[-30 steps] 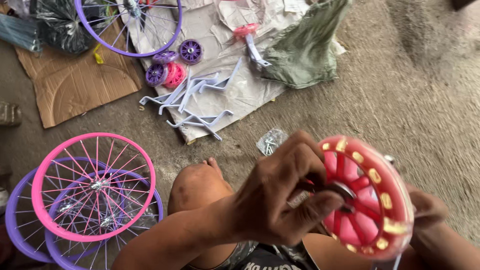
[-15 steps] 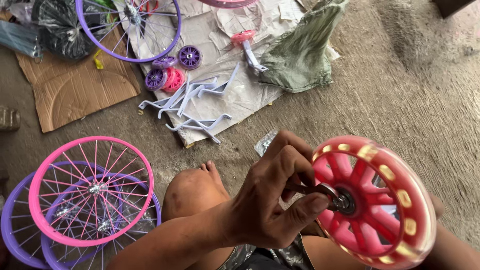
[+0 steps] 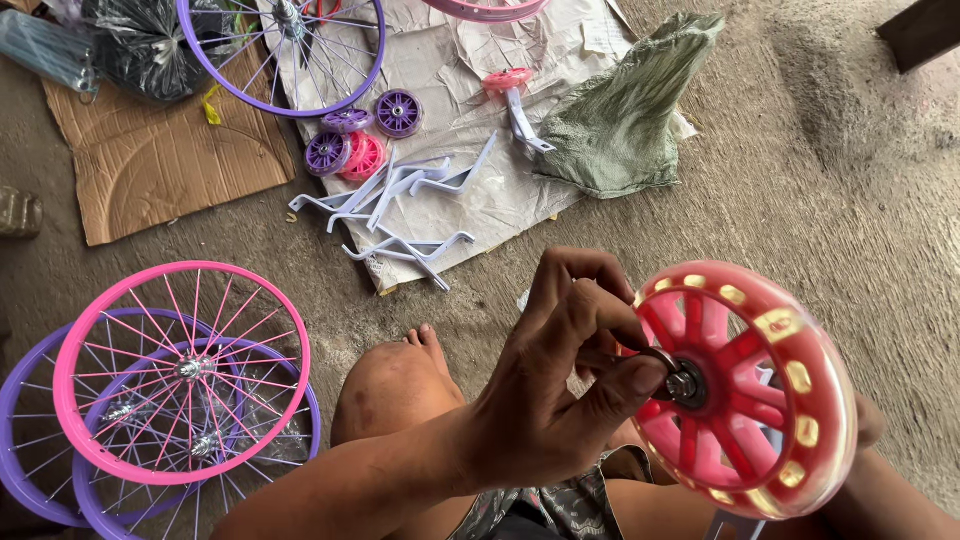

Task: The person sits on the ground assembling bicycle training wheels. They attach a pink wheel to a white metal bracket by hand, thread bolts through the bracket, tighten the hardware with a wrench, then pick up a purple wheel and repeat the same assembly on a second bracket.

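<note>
Head view: your left hand [image 3: 560,400] pinches a small metal washer [image 3: 662,357] at the hub of the pink training wheel [image 3: 745,390], which sits at four o'clock. Your right hand [image 3: 868,420] is mostly hidden behind that wheel; its grip cannot be told. Spoked rims [image 3: 180,370] lie at eight o'clock.

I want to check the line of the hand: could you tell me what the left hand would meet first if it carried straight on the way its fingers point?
The left hand points right at the pink training wheel. Its fingertips already sit at the hub, so it would meet that first.
</note>
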